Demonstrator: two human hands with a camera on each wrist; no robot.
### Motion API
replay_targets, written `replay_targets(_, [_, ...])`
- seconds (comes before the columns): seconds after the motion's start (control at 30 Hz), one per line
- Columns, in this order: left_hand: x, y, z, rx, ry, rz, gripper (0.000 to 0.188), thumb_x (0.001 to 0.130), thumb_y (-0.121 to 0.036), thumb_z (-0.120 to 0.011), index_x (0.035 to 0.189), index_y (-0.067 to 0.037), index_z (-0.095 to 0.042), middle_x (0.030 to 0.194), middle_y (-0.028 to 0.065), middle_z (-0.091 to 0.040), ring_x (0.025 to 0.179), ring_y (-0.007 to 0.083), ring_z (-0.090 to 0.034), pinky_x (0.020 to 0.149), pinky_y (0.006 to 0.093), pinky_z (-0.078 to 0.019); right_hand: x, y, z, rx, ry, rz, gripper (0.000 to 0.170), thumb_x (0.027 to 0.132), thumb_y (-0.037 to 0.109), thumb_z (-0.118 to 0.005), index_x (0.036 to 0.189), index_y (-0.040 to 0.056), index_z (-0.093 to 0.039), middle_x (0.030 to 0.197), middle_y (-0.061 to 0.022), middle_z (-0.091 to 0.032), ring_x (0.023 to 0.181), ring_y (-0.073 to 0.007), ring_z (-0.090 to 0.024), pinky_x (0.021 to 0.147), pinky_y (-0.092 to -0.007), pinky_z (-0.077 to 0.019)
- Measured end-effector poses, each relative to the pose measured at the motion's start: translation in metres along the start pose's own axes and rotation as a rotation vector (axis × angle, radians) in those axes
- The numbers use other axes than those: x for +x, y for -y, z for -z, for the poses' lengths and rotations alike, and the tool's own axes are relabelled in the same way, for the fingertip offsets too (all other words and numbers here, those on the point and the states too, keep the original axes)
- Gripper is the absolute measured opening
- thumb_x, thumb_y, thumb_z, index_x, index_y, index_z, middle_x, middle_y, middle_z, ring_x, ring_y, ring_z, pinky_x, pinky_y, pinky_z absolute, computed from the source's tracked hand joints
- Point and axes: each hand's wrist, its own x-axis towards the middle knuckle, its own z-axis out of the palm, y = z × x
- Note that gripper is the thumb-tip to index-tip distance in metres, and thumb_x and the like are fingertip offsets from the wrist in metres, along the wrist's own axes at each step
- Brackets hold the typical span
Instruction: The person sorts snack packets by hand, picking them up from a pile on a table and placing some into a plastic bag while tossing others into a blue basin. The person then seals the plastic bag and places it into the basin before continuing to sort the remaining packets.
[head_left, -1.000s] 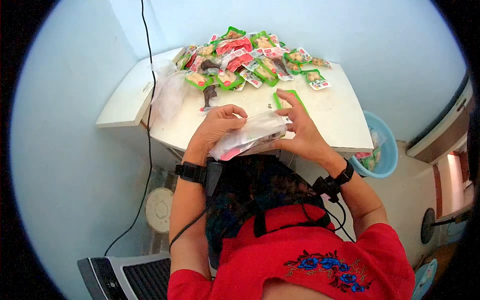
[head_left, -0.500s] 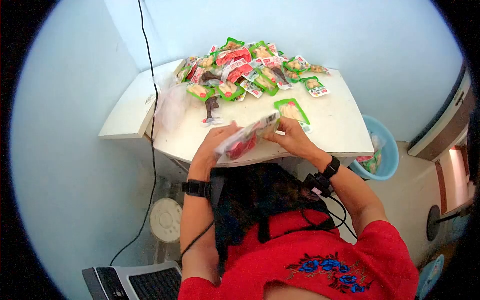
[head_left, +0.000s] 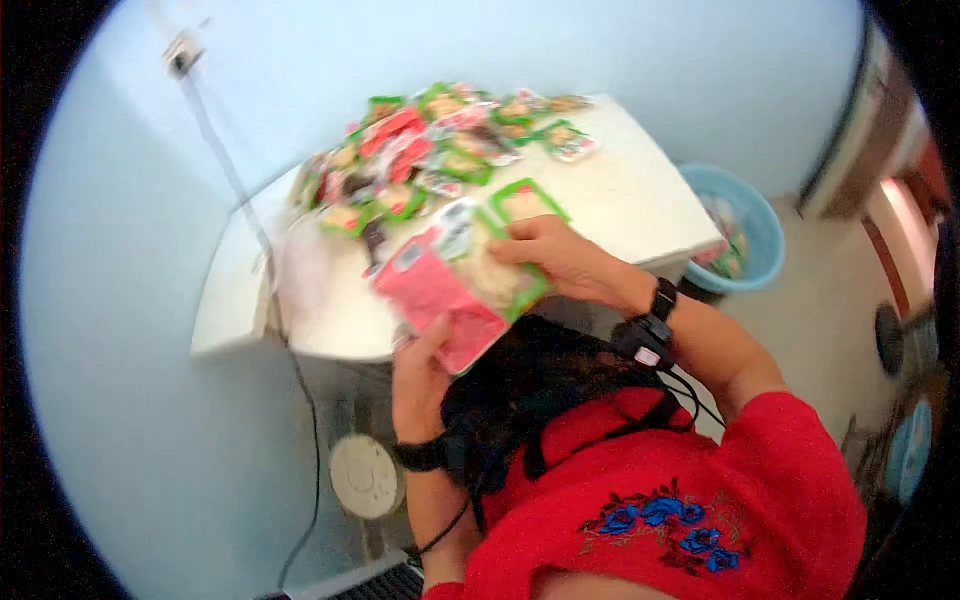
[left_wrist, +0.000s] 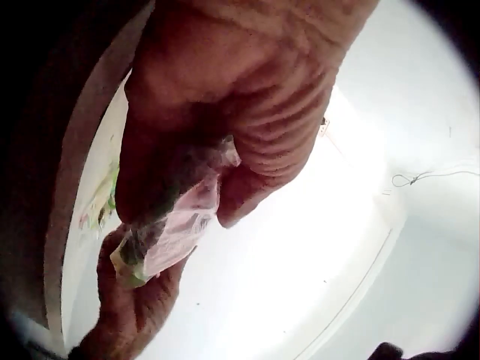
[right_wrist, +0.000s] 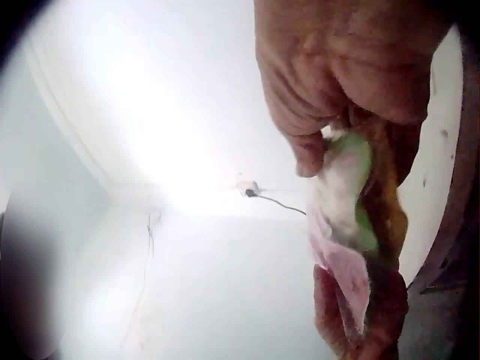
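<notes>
In the head view the left hand point(head_left: 424, 378) pinches a pink packet point(head_left: 440, 300) by its lower left edge, thumb on top. The right hand point(head_left: 572, 262) grips a green-edged packet point(head_left: 490, 275) with pale contents, which lies against the pink one; whether they are joined cannot be told. Both are held above the table's front edge. The left wrist view shows clear, crinkled wrapping point(left_wrist: 184, 225) between the two hands. From the right wrist, the green-edged packet point(right_wrist: 349, 191) hangs below the right fingers, with the left hand point(right_wrist: 364, 322) at its far end.
A heap of food packets point(head_left: 410, 150) covers the back of the white table point(head_left: 640, 190). One green-edged packet point(head_left: 528, 202) lies just beyond the right hand. A clear plastic bag point(head_left: 303, 270) is at the left, a blue basin point(head_left: 768, 245) with packets at the right.
The held packaging has turned from edge-on to face-up, showing pink and green-edged fronts. The left hand has moved lower, and the head view has shifted and tilted.
</notes>
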Motion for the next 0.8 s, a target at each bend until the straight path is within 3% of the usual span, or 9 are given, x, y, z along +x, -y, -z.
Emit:
replay_targets(0.07, [-0.003, 0.000, -0.010, -0.081, -0.059, 0.030, 0.054, 0.083, -0.008, -0.068, 0.131, 0.002, -0.045, 0.121, 0.0105, -0.059, 0.107, 0.0227, -0.060, 0.096, 0.0369, -0.0481, -0.021, 0.010, 0.001, 0.357, 0.144, -0.001, 0.034, 0.087, 0.015, -0.065, 0.115, -0.0034, -0.060, 0.104, -0.0059, -0.066, 0.089, -0.0114, -0.061, 0.078, -0.0280, -0.0505])
replay_targets(0.1, [-0.006, 0.001, -0.019, -0.081, -0.059, 0.002, 0.047, 0.087, -0.013, -0.064, 0.129, 0.002, -0.047, 0.122, 0.0115, -0.059, 0.111, 0.0240, -0.058, 0.098, 0.0384, -0.0466, -0.026, 0.006, 0.006, 0.396, 0.219, 0.046, 0.041, 0.087, 0.013, -0.063, 0.124, -0.0012, -0.054, 0.113, -0.0061, -0.063, 0.098, -0.0125, -0.059, 0.085, -0.0302, -0.0491])
replay_targets(0.17, [-0.006, 0.003, -0.031, -0.100, -0.035, -0.051, 0.044, 0.092, -0.019, -0.058, 0.129, 0.001, -0.047, 0.126, 0.0144, -0.056, 0.117, 0.0271, -0.055, 0.103, 0.0429, -0.0440, -0.036, -0.002, 0.008, 0.378, 0.299, 0.153, 0.055, 0.087, 0.012, -0.064, 0.137, 0.0021, -0.043, 0.128, -0.0060, -0.056, 0.113, -0.0140, -0.053, 0.098, -0.0327, -0.0436])
replay_targets(0.23, [-0.001, 0.009, -0.032, -0.160, -0.022, 0.032, 0.048, 0.092, -0.019, -0.060, 0.132, 0.000, -0.044, 0.129, 0.0151, -0.054, 0.118, 0.0291, -0.054, 0.104, 0.0446, -0.0437, -0.044, -0.011, 0.004, 0.261, 0.318, 0.268, 0.070, 0.085, 0.012, -0.069, 0.144, 0.0042, -0.034, 0.138, -0.0054, -0.049, 0.126, -0.0146, -0.045, 0.108, -0.0332, -0.0355])
replay_targets(0.47, [0.002, 0.028, -0.075, -0.162, 0.057, 0.041, 0.052, 0.091, -0.020, -0.062, 0.135, -0.001, -0.041, 0.131, 0.0144, -0.053, 0.120, 0.0283, -0.053, 0.104, 0.0436, -0.0431, -0.065, -0.013, 0.016, 0.405, 0.228, 0.374, 0.064, 0.088, 0.010, -0.065, 0.144, 0.0067, -0.033, 0.142, -0.0053, -0.045, 0.129, -0.0143, -0.042, 0.109, -0.0332, -0.0341])
replay_targets(0.67, [0.008, 0.045, -0.121, -0.007, 0.180, 0.104, 0.048, 0.092, -0.015, -0.063, 0.133, -0.001, -0.043, 0.125, 0.0092, -0.056, 0.110, 0.0195, -0.058, 0.095, 0.0353, -0.0483, -0.090, 0.002, 0.042, 0.526, -0.033, 0.466, 0.049, 0.094, 0.009, -0.056, 0.140, 0.0029, -0.038, 0.141, -0.0085, -0.046, 0.129, -0.0203, -0.044, 0.111, -0.0391, -0.0336])
replay_targets(0.8, [0.017, 0.062, -0.138, 0.112, 0.337, 0.200, 0.040, 0.093, -0.013, -0.061, 0.128, 0.000, -0.047, 0.118, 0.0084, -0.059, 0.104, 0.0201, -0.061, 0.087, 0.0350, -0.0527, -0.111, 0.017, 0.070, 0.608, -0.203, 0.407, 0.045, 0.095, 0.010, -0.053, 0.137, 0.0029, -0.040, 0.136, -0.0096, -0.050, 0.123, -0.0213, -0.050, 0.107, -0.0397, -0.0388])
